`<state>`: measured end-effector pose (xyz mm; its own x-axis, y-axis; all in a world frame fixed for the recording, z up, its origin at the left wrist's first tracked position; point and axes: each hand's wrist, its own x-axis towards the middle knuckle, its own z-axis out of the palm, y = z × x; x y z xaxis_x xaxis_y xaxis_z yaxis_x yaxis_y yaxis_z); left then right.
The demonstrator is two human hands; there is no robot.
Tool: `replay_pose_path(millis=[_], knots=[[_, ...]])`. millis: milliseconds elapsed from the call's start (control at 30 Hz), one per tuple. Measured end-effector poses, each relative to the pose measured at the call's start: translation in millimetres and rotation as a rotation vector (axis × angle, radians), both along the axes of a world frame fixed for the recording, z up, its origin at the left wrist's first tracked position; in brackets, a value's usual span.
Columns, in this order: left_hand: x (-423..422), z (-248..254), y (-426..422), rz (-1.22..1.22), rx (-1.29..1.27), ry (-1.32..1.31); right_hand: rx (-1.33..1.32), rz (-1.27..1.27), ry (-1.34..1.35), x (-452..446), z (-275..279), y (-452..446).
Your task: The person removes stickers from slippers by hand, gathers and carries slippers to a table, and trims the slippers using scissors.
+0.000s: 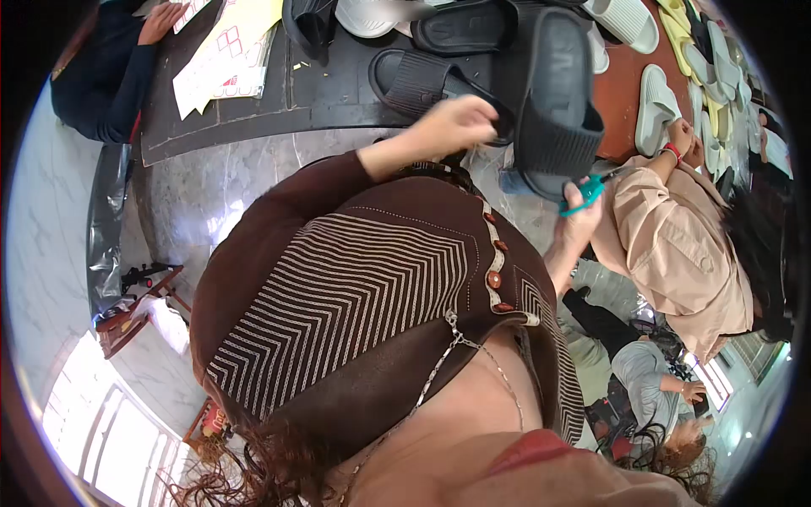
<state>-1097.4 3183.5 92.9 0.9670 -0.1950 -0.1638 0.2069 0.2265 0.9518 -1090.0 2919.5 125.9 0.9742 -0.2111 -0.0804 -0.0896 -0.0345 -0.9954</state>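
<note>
My right hand (pixel 579 206) is closed on teal-handled scissors (pixel 592 193) and the toe end of a black slide sandal (pixel 560 93). That sandal is raised above the table edge, its insole with embossed letters facing me and its ribbed strap towards my hand. My left hand (pixel 460 125) has its fingers curled together, slightly blurred; anything small between them is hidden. Just beyond it, another black ribbed slide (pixel 414 84) lies on the dark table (pixel 338 106), partly overlapping a further black sandal (pixel 490 106).
More black slides (pixel 465 27) and white slides (pixel 625 21) lie at the back. Printed sheets (pixel 226 59) rest at the left, near another person's hand (pixel 160 21). On my right, a person in a beige jacket (pixel 676 228) reaches towards a grey-white slide (pixel 655 110).
</note>
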Motion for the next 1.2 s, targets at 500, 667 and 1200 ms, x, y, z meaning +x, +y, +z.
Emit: replay_pose_path(millis=[500, 667, 1200], knots=[[12.6, -71.3, 111.5, 0.592, 0.834, 0.101, -0.518, 0.752, 0.174, 90.9, 11.3, -34.5], [10.8, -78.0, 111.8, 0.581, 0.479, 0.190, -0.464, 0.813, 0.187, 102.7, -13.0, -14.7], [44.3, 36.2, 74.1, 0.543, -0.400, -0.154, 0.026, 0.313, -0.024, 61.1, 24.9, -31.3]])
